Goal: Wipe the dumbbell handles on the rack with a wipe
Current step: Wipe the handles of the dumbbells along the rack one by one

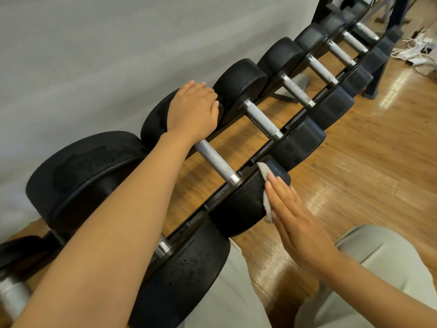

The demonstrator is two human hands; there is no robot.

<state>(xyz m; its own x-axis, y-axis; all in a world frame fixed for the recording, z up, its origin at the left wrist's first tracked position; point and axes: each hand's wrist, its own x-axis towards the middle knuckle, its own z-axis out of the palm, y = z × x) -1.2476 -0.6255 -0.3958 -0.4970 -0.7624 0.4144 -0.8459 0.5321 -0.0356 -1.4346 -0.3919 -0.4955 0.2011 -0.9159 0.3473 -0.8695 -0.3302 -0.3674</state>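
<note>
Left grip (192, 107) rests spread on dumbbell (216, 162); right grip (295, 221), fingers straight, presses wipe (264, 174) on its near head. Rack (375, 84) stands on wood floor (354, 174) by grey wall (94, 55).

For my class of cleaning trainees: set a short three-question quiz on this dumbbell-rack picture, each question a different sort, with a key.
1. True or false: the wipe lies on the knurled handle between the hands.
2. Which hand presses the wipe? A) left hand B) right hand
3. Fill in: the left hand rests on the dumbbell's ___ head, by the wall.

Key
1. False: it is on the near head; the handle is bare.
2. B
3. far: the far head
</note>
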